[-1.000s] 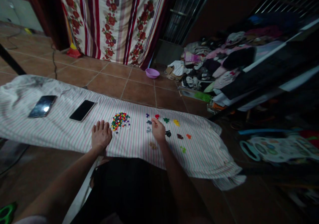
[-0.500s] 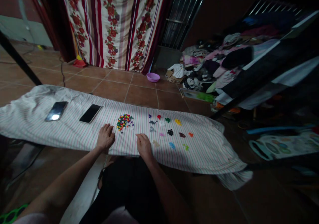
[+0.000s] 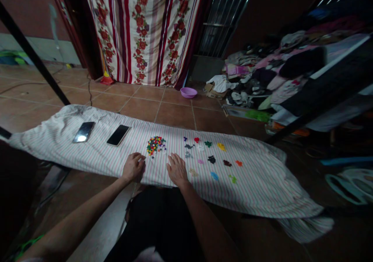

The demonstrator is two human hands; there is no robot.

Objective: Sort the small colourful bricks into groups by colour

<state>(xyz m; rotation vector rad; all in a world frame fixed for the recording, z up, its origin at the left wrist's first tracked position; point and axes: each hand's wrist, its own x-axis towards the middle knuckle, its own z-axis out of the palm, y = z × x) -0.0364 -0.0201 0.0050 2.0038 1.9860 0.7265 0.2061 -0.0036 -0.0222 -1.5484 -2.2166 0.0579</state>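
A striped cloth (image 3: 262, 184) lies spread on the tiled floor in front of me. On it sits a mixed pile of small coloured beads (image 3: 155, 145), and to its right several small single-colour bead groups (image 3: 211, 159). My left hand (image 3: 133, 167) rests on the cloth just below and left of the mixed pile, fingers curled under; nothing shows in them. Flat on the cloth lies my right hand (image 3: 176, 169), fingers stretched out, between the pile and the sorted groups.
Two phones (image 3: 83, 132) (image 3: 118, 135) lie on the cloth's left part. A purple bowl (image 3: 188, 93) sits on the floor beyond, before a flowered curtain (image 3: 151, 28). Heaped clothes (image 3: 262, 75) fill the right side. A dark pole (image 3: 35, 56) slants at left.
My right hand drew back from the sorted groups to the cloth's near edge and flattened. My left hand's fingers curled in. The view tilted up and shifted.
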